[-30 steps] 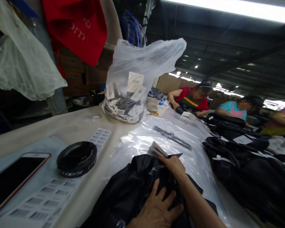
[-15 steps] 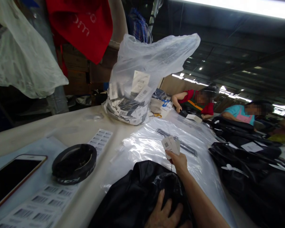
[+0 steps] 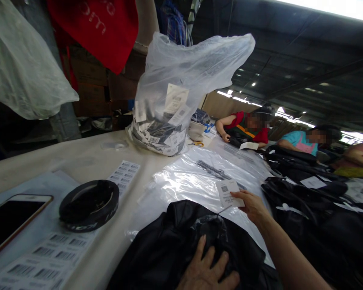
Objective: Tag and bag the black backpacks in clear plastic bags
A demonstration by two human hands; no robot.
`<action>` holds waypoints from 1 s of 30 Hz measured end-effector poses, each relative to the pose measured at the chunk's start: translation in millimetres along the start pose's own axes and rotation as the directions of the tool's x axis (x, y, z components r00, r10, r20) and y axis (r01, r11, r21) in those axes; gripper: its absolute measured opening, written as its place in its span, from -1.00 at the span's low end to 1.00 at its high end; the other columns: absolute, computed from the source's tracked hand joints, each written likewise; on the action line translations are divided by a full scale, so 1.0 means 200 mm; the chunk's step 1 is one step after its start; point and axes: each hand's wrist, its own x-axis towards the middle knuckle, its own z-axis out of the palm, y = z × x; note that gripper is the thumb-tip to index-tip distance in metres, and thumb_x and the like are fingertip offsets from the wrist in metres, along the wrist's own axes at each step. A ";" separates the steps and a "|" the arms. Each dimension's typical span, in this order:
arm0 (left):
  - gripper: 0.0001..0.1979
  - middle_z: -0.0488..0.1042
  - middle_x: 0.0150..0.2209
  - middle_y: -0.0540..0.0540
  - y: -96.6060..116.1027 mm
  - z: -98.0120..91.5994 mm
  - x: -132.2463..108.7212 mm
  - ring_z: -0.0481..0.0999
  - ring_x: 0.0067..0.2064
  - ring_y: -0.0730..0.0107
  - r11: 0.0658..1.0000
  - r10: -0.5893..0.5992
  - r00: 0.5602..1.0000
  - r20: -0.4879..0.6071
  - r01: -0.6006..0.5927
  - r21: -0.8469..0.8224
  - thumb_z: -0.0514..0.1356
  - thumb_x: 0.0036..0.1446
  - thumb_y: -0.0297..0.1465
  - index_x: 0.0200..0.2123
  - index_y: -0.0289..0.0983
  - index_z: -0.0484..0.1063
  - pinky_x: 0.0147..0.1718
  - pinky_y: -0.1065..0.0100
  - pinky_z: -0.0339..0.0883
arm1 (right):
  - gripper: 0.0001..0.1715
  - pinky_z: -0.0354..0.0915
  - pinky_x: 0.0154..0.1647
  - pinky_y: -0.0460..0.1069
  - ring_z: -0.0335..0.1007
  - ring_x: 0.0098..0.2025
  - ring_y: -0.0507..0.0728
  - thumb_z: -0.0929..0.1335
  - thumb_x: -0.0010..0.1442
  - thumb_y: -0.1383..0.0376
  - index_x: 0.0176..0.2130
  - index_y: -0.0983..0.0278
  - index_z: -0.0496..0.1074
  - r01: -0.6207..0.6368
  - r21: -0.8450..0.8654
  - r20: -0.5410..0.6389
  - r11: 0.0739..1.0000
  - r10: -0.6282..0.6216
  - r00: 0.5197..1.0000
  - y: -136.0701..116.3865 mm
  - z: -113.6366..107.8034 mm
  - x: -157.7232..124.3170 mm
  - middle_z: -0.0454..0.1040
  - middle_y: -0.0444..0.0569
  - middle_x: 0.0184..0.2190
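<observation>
A black, slightly shiny garment (image 3: 157,241) lies before me on a stack of clear plastic bags (image 3: 169,187). On top of it my left hand (image 3: 207,268) rests flat, fingers spread. My right hand (image 3: 251,205) pinches a white hang tag (image 3: 228,192) by its right edge, above the plastic bags. A thin string runs from the tag down to the garment's collar area, where a crinkled clear film (image 3: 210,223) shows. The tag's printed side with a square code faces me.
At left are a phone (image 3: 15,221), a roll of black tape (image 3: 89,205) and barcode sticker sheets (image 3: 45,257). A translucent bag of tags (image 3: 163,121) stands behind. Black garments (image 3: 314,217) are heaped at right. Two co-workers sit beyond, and an arm shows at the far right.
My right hand has moved right with the tag, drawing its string out to the side. My left hand's fingers have spread on the garment. The view has shifted slightly.
</observation>
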 end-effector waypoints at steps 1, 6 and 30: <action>-0.66 0.38 0.07 -0.16 0.00 -0.03 0.01 0.50 -0.07 0.02 1.000 -0.008 1.000 0.014 0.008 -0.008 -0.16 0.35 -0.28 0.07 -0.12 0.27 -0.02 -0.14 0.27 | -0.75 0.20 -0.67 -0.14 0.35 -0.62 0.04 0.43 -0.19 0.53 -0.44 0.33 0.35 -0.031 0.006 0.000 1.000 0.031 1.000 -0.01 -0.02 -0.01 0.45 -0.09 -0.63; -0.67 0.33 0.11 -0.22 0.01 -0.09 0.03 0.44 -0.01 -0.08 0.992 -0.056 0.987 0.153 0.073 -0.106 -0.09 0.33 -0.28 0.09 -0.14 0.26 0.00 -0.23 0.22 | -0.65 0.35 -0.55 -0.06 0.44 -0.50 0.13 0.38 -0.24 0.60 -0.37 0.34 0.35 -0.158 0.126 0.130 0.979 0.142 0.981 -0.04 -0.07 -0.21 0.49 -0.04 -0.53; -0.53 0.50 -0.33 -0.15 -0.02 -0.20 0.09 0.45 -0.18 0.18 -0.258 -0.680 0.665 0.309 0.178 -0.950 0.17 -0.06 -0.03 -0.36 -0.36 0.43 -0.07 0.23 0.25 | -0.53 0.34 -0.48 -0.11 0.46 -0.50 0.07 0.46 -0.06 0.17 -0.20 0.39 0.37 -0.277 0.235 0.181 0.932 0.238 0.954 0.29 -0.04 -0.92 0.54 0.04 -0.46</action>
